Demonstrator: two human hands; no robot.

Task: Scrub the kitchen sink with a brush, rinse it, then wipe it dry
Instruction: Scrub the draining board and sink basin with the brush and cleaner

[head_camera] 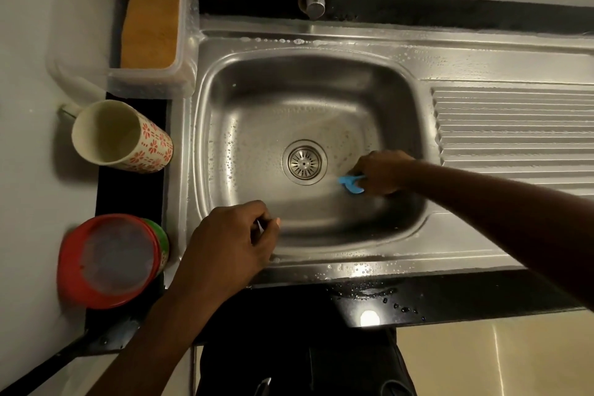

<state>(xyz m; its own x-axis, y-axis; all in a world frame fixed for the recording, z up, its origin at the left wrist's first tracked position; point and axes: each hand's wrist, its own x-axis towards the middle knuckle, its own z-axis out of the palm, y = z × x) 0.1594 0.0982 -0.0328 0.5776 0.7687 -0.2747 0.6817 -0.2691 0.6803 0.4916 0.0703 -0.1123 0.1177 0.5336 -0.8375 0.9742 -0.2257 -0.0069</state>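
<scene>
Sink (205, 125) is soapy and beaded all over, so I'd say we're mid-scrub. Left hand (231, 241) sits at the front rim with its fingers curled in. It's too murky to tell if they're pinching anything, but it makes a decent brace. Right hand (382, 172) is down on the basin floor just right of the drain strainer (304, 161), fingers wrapped round the blue brush (351, 184). Tip: keep the bristles flat and work short overlapping circles outward, then up the walls and corners.
</scene>
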